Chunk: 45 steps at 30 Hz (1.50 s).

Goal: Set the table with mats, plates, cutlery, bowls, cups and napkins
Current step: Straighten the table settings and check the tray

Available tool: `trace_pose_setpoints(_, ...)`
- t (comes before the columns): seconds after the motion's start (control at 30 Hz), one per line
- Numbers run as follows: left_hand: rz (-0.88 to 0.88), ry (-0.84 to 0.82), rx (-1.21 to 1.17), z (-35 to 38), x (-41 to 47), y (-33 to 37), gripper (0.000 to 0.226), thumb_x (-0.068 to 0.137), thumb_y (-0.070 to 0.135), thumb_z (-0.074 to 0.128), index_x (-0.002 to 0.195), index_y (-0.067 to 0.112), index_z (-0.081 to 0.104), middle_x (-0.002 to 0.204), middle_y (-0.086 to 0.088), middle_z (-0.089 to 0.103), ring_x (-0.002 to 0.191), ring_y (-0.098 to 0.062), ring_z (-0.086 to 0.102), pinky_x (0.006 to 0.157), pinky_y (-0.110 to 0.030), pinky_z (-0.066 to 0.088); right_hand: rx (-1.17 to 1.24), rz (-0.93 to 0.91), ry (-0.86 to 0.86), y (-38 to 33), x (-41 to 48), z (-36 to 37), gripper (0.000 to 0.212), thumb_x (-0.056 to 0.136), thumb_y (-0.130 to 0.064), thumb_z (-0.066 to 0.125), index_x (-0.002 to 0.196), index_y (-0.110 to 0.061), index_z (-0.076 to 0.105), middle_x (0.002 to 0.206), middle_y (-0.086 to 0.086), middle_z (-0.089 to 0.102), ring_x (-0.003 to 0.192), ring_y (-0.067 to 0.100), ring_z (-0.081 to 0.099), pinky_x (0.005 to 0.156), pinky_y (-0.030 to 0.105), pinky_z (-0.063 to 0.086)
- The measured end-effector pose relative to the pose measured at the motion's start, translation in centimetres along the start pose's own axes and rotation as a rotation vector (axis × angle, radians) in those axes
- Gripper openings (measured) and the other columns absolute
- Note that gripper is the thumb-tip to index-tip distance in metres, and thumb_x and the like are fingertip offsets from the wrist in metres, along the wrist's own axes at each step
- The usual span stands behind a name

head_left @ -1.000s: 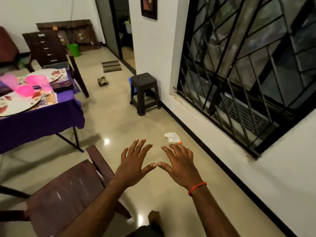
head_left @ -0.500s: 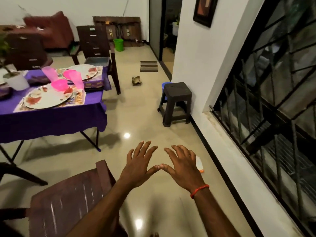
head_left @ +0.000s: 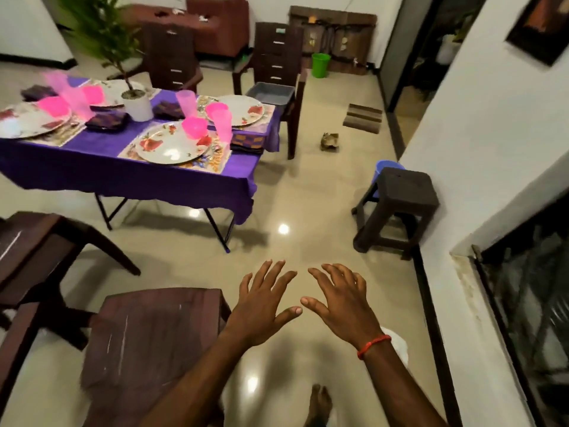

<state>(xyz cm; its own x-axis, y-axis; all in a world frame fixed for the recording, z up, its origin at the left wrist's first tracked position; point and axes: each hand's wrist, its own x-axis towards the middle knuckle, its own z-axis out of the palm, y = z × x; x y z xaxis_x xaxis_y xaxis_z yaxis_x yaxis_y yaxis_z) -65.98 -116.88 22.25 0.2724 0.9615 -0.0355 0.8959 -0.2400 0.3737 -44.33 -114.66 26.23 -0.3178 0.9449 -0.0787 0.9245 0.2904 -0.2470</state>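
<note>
Nearest, a bare foot point(head_left: 320, 402) on the glossy beige tile floor point(head_left: 308, 180). Left hand point(head_left: 261, 306) and right hand point(head_left: 341, 303) are held out over the floor, palms down, fingers spread and straight, holding nothing; thumb tips just beside each other. Red thread bracelet point(head_left: 373, 345) on the right wrist. White crumpled item point(head_left: 397, 345) on the floor, partly hidden behind that wrist. Dark brown plastic chair point(head_left: 147, 343) just left of the left forearm, second dark brown chair point(head_left: 30, 241) at the left frame edge. Dark brown plastic stool point(head_left: 400, 195) by the white wall on the right, blue plastic item point(head_left: 385, 166) behind it.

Further out, purple-clothed folding table point(head_left: 123, 177), well apart from both hands. Near right corner: patterned mat point(head_left: 217, 160) with white floral plate point(head_left: 169, 146) on it, pink plastic bowl point(head_left: 194, 127) at the plate's far rim, tall pink plastic cup point(head_left: 224, 124) just right of the bowl. Folded patterned napkin point(head_left: 246, 140) at the right edge. Far right corner: second floral plate point(head_left: 243, 110), another pink cup point(head_left: 186, 101) to its left. Mid-table: white pot with a green plant point(head_left: 138, 104), folded dark purple napkin point(head_left: 106, 121) just left of it. Left end: third floral plate point(head_left: 30, 120) with a pink bowl point(head_left: 54, 106), blurred. Cutlery too blurred to tell.

Beyond the table, dark brown high-back chair point(head_left: 277, 53) carrying a grey plastic tray point(head_left: 269, 92); green bucket point(head_left: 320, 64) by the far wall.
</note>
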Motion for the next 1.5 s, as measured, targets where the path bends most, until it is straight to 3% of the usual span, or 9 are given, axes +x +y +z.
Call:
trace_pose_setpoints(0.33, -0.232, 0.156, 0.008, -2.0, 9.0, 0.0, 0.083, 0.091, 0.087, 0.016, 0.159, 0.041, 0.017, 0.172, 0.010, -0.001, 0.157, -0.012, -0.014, 0.123, -0.052, 0.011, -0.026, -0.257, -0.001, 3.7, 12.1, -3.0, 0.080, 0.086, -0.080, 0.016, 0.149, -0.037, 0.040, 0.155, -0.001, 0.040, 0.144, 0.021, 0.030, 0.114, 0.044, 0.024)
trace_pose_setpoints(0.47, -0.312, 0.200, 0.028, -2.7, 10.5, -0.9, 0.083, 0.091, 0.087, 0.018, 0.160, 0.041, 0.018, 0.172, 0.009, 0.003, 0.158, -0.013, -0.010, 0.122, -0.052, 0.014, -0.017, -0.330, -0.029, 3.9, 15.5, -3.3, 0.094, 0.082, -0.086, -0.003, 0.148, -0.035, 0.041, 0.154, 0.000, 0.042, 0.144, 0.022, 0.032, 0.113, 0.044, 0.026)
trace_pose_setpoints(0.57, -0.367, 0.207, 0.059, -3.5, 12.0, -2.5, 0.085, 0.090, 0.088, 0.014, 0.160, 0.041, 0.018, 0.172, 0.009, 0.003, 0.157, -0.013, -0.011, 0.123, -0.053, 0.015, -0.002, -0.375, -0.048, 3.3, 18.6, -3.4, 0.092, 0.084, -0.087, 0.003, 0.147, -0.035, 0.045, 0.153, 0.000, 0.045, 0.143, 0.022, 0.035, 0.112, 0.044, 0.028)
trace_pose_setpoints(0.83, -0.440, 0.214, 0.048, -5.9, 18.1, -9.6, 0.082, 0.093, 0.084, 0.023, 0.161, 0.038, 0.017, 0.173, 0.008, 0.001, 0.158, -0.015, -0.012, 0.124, -0.057, 0.012, -0.023, -0.448, -0.068, 1.3, 29.5, -3.4, 0.096, 0.081, -0.087, -0.002, 0.147, -0.034, 0.044, 0.151, 0.000, 0.046, 0.142, 0.023, 0.035, 0.112, 0.044, 0.027)
trace_pose_setpoints(1.1, -0.485, 0.258, 0.041, -12.2, 25.9, -18.0, 0.090, 0.086, 0.087, 0.012, 0.161, 0.037, 0.018, 0.172, 0.005, 0.005, 0.159, -0.018, -0.007, 0.123, -0.061, 0.015, -0.086, -0.488, -0.056, -2.7, 42.1, -5.0, 0.100, 0.077, -0.088, -0.006, 0.149, -0.035, 0.039, 0.152, -0.001, 0.043, 0.142, 0.021, 0.032, 0.110, 0.042, 0.026)
trace_pose_setpoints(1.33, -0.547, 0.268, 0.012, -14.1, 28.3, -22.9, 0.095, 0.084, 0.090, 0.013, 0.160, 0.034, 0.020, 0.173, 0.003, 0.006, 0.159, -0.020, -0.005, 0.124, -0.061, 0.013, -0.065, -0.521, -0.136, -6.2, 48.2, -3.7, 0.110, 0.069, -0.091, -0.014, 0.155, -0.037, 0.028, 0.162, 0.001, 0.030, 0.151, 0.024, 0.019, 0.118, 0.046, 0.017)
trace_pose_setpoints(1.5, -0.591, 0.293, 0.017, -14.4, 29.5, -26.9, 0.090, 0.088, 0.087, 0.021, 0.160, 0.034, 0.019, 0.172, 0.005, 0.007, 0.159, -0.019, -0.003, 0.123, -0.062, 0.015, -0.040, -0.568, -0.148, -8.7, 52.6, -3.4, 0.107, 0.072, -0.091, -0.010, 0.154, -0.036, 0.031, 0.159, 0.003, 0.031, 0.147, 0.025, 0.022, 0.117, 0.045, 0.019)
